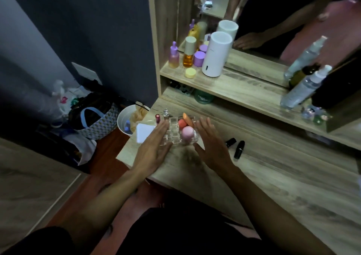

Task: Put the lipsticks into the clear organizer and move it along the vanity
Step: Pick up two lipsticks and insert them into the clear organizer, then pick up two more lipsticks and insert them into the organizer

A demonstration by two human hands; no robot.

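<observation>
The clear organizer [173,131] stands near the left end of the wooden vanity [273,176]. It holds a pink sponge [188,132], an orange sponge [182,123], a red lipstick [157,118] and a clear silver-capped tube [166,114]. My left hand [154,147] lies flat against its left side, fingers straight. Flat on the organizer's right side is my right hand [213,147], fingers apart; I cannot tell whether it touches. Two black lipsticks [230,142] [239,149] lie on the vanity to the right of my right hand.
A white pad [144,132] lies left of the organizer at the vanity's edge. The shelf above carries purple and amber bottles [188,52], a white cylinder [216,54], spray bottles [302,86] and a mirror. A white bin [125,121] and bags stand on the floor at left.
</observation>
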